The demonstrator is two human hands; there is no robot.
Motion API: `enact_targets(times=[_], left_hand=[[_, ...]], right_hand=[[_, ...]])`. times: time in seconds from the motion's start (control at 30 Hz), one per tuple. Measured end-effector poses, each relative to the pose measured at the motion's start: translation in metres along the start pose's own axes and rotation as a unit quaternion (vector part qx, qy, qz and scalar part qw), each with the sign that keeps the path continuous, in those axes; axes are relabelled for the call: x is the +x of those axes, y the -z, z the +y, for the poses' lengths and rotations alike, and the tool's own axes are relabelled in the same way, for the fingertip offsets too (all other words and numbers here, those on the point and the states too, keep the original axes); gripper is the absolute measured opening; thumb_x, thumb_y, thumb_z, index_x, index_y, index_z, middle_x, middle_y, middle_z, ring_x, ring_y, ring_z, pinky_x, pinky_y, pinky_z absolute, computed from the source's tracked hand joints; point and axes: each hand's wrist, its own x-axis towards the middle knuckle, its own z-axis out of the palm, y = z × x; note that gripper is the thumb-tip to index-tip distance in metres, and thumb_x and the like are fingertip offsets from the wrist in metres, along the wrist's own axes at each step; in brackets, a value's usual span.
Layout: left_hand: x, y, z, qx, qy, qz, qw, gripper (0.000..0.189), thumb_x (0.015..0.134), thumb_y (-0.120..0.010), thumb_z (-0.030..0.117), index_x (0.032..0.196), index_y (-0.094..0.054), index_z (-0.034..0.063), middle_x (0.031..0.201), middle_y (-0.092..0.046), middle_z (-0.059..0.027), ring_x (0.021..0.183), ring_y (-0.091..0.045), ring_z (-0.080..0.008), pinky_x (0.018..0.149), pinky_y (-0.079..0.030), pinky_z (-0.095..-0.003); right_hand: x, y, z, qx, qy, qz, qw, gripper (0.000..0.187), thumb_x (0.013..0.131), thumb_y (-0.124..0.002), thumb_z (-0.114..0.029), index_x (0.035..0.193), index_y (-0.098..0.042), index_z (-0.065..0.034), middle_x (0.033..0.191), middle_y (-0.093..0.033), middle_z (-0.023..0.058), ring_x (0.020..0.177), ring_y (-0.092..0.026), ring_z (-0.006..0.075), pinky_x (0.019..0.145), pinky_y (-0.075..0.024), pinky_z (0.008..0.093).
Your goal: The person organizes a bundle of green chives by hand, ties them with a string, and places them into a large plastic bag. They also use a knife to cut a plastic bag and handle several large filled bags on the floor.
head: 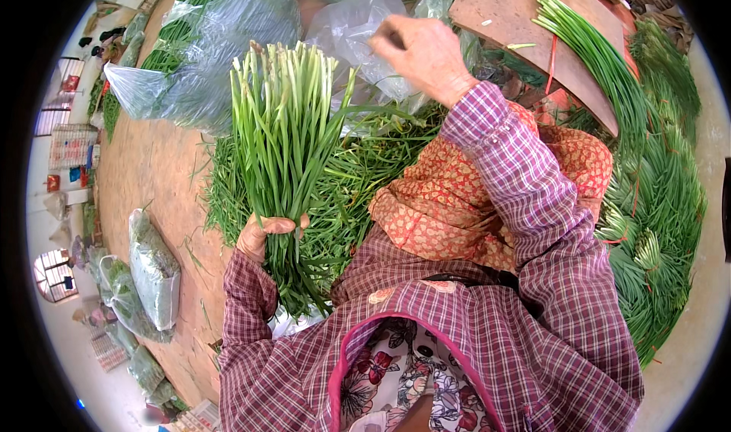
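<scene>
My left hand (268, 232) grips a thick bunch of garlic chives (285, 129) around its leafy part. The pale cut ends point up, away from me, and the leaf tips hang below the fist toward my lap. Off to the right and farther out, my right hand (425, 58) is raised apart from the bunch with its fingers curled. Nothing shows in those fingers, though their tips are partly hidden. Beneath it lie a clear plastic bag (365, 32) and a heap of loose green leaves (388, 146).
Beside my knee, a board (502, 9) carries a smaller bunch of chives (594, 55) and a red tie (551, 60). Tied bunches (657, 249) are piled at the right. A large plastic bag of greens (228, 49) stands far left, with filled bags (153, 269) on the floor (154, 169).
</scene>
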Motion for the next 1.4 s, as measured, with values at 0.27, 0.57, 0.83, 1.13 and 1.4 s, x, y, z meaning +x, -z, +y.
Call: enact_targets(times=[0.27, 0.57, 0.83, 1.13, 1.4], left_hand=[[0.005, -0.002, 0.001, 0.004, 0.001, 0.000, 1.000, 0.078, 0.070, -0.074, 0.062, 0.107, -0.062, -0.0056, 0.096, -0.061, -0.0129, 0.073, -0.058, -0.0219, 0.065, -0.049, -0.0384], [-0.005, 0.009, -0.016, -0.034, -0.060, -0.018, 0.997, 0.051, 0.078, -0.071, 0.052, 0.098, -0.071, 0.0046, 0.101, -0.064, -0.0172, 0.079, -0.063, -0.0294, 0.068, -0.052, -0.0424], [0.004, -0.013, 0.011, -0.014, -0.002, 0.050, 0.999, 0.048, 0.076, -0.073, 0.046, 0.094, -0.072, 0.0013, 0.102, -0.065, -0.0167, 0.080, -0.063, -0.0290, 0.070, -0.052, -0.0427], [-0.009, -0.007, 0.010, -0.013, -0.021, 0.069, 0.997, 0.050, 0.075, -0.074, 0.050, 0.095, -0.072, 0.0037, 0.104, -0.065, -0.0156, 0.080, -0.063, -0.0279, 0.071, -0.052, -0.0426], [0.003, -0.035, 0.045, -0.070, -0.011, 0.206, 0.976, 0.034, 0.071, -0.070, 0.016, 0.099, -0.068, -0.0044, 0.093, -0.071, -0.0127, 0.081, -0.064, -0.0195, 0.077, -0.052, -0.0332]], right_hand=[[-0.007, -0.012, -0.005, 0.092, 0.011, -0.059, 0.994, 0.033, 0.085, -0.064, -0.035, 0.091, -0.065, -0.0028, 0.075, -0.067, 0.0157, 0.073, -0.066, 0.0317, 0.070, -0.0521, 0.0404], [0.027, 0.049, 0.057, -0.163, 0.024, 0.199, 0.966, 0.018, 0.086, -0.060, -0.018, 0.094, -0.065, -0.0030, 0.075, -0.067, 0.0115, 0.067, -0.065, 0.0295, 0.060, -0.0520, 0.0390], [-0.020, -0.026, -0.009, 0.211, -0.084, -0.301, 0.926, 0.092, 0.082, -0.064, -0.056, 0.146, -0.023, -0.0044, 0.131, -0.050, 0.0256, 0.105, -0.061, 0.0301, 0.093, -0.0500, 0.0416], [-0.003, 0.033, 0.019, 0.202, -0.097, -0.227, 0.948, 0.034, 0.095, -0.052, -0.037, 0.100, -0.072, -0.0095, 0.072, -0.065, 0.0054, 0.052, -0.055, 0.0115, 0.053, -0.0488, 0.0270], [-0.014, 0.032, 0.060, -0.214, -0.091, -0.265, 0.936, 0.091, 0.082, -0.061, -0.060, 0.146, -0.025, -0.0069, 0.131, -0.047, 0.0273, 0.116, -0.054, 0.0365, 0.098, -0.0449, 0.0443]])
